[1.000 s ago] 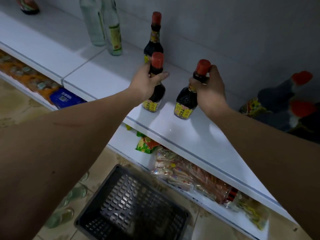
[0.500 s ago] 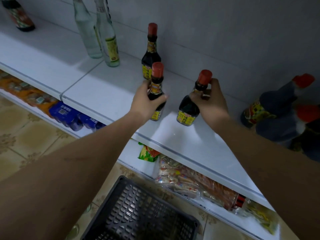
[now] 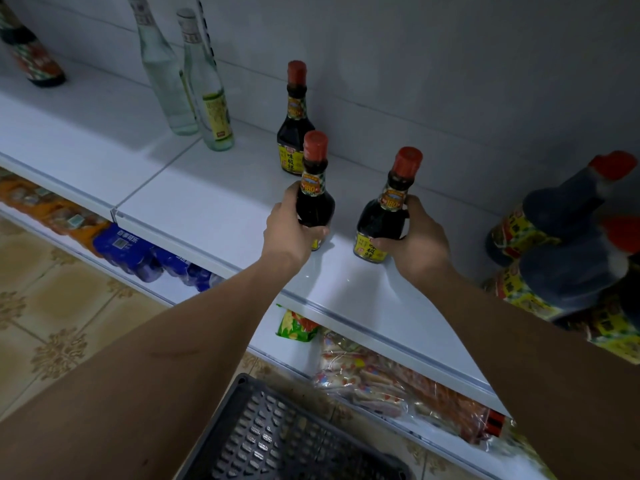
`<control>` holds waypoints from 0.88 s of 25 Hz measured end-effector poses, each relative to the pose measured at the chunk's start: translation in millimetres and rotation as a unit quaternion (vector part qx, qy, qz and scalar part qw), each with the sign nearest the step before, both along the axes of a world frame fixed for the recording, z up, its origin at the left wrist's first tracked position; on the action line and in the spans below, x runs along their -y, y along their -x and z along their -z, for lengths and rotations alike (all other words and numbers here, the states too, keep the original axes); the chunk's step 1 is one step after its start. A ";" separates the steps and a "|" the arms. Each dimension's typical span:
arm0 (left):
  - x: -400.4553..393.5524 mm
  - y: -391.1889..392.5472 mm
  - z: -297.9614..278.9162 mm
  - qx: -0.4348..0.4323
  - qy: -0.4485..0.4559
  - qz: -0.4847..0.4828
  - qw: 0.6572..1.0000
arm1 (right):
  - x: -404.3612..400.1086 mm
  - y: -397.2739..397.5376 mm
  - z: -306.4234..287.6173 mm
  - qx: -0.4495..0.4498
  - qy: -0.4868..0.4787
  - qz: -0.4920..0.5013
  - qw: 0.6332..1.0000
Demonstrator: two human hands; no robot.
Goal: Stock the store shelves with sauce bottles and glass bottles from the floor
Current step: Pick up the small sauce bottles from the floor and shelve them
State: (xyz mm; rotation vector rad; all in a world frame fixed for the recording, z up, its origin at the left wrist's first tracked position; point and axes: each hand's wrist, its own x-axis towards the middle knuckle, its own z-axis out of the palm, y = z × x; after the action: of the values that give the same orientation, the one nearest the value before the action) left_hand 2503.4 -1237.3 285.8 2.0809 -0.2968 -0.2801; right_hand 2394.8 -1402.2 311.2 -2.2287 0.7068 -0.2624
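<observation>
Two dark sauce bottles with red caps and yellow labels stand on the white shelf [image 3: 194, 209]. My left hand [image 3: 289, 233] grips the body of the left sauce bottle [image 3: 314, 188]. The right sauce bottle [image 3: 389, 209] leans slightly left, and my right hand [image 3: 414, 244] wraps its lower body. A third sauce bottle [image 3: 294, 123] stands free behind them near the wall. Two clear glass bottles [image 3: 211, 98] stand further left at the back.
Several bigger dark bottles [image 3: 561, 244] with red caps crowd the shelf's right end. Another dark bottle [image 3: 31, 57] stands far left. A black plastic basket [image 3: 277, 441] sits on the tiled floor below. Snack packs [image 3: 391, 382] and blue packs [image 3: 138, 254] fill the lower shelf.
Both hands slid from the bottle necks down to the bodies. The two bottles came down onto the shelf and now stand more upright.
</observation>
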 end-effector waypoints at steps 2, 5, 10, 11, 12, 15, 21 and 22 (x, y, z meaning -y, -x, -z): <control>10.5 -7.1 2.1 0.000 0.001 -0.002 1.000 | 7.0 -6.1 -1.1 -0.007 0.009 0.000 1.000; 27.4 -18.7 5.8 0.011 0.009 0.007 1.000 | 17.7 -17.6 -0.3 -0.014 0.020 0.007 1.000; 56.0 -39.2 6.4 0.027 0.022 0.016 0.999 | 37.3 -38.2 5.5 -0.013 0.033 0.011 0.999; 61.2 -42.2 6.2 0.032 0.020 0.017 0.999 | 41.6 -41.4 5.9 -0.014 0.038 0.011 0.999; 66.2 -45.2 6.8 0.035 0.018 0.017 0.999 | 45.8 -44.3 6.1 -0.017 0.041 0.012 0.999; 78.0 -53.2 10.7 0.040 0.012 0.016 0.999 | 56.8 -52.6 5.8 -0.033 0.054 0.008 0.998; 90.6 -68.1 18.9 0.056 0.020 0.031 0.998 | 67.8 -63.0 8.6 -0.039 0.056 0.019 0.997; 92.6 -70.0 19.7 0.057 0.021 0.032 0.998 | 68.8 -64.2 9.6 -0.038 0.057 0.023 0.997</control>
State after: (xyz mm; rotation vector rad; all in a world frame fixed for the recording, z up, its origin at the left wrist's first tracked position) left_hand 2573.5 -1329.9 266.0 2.0522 -0.4361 -0.1915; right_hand 2459.1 -1471.0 301.7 -2.3428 0.8011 -0.2477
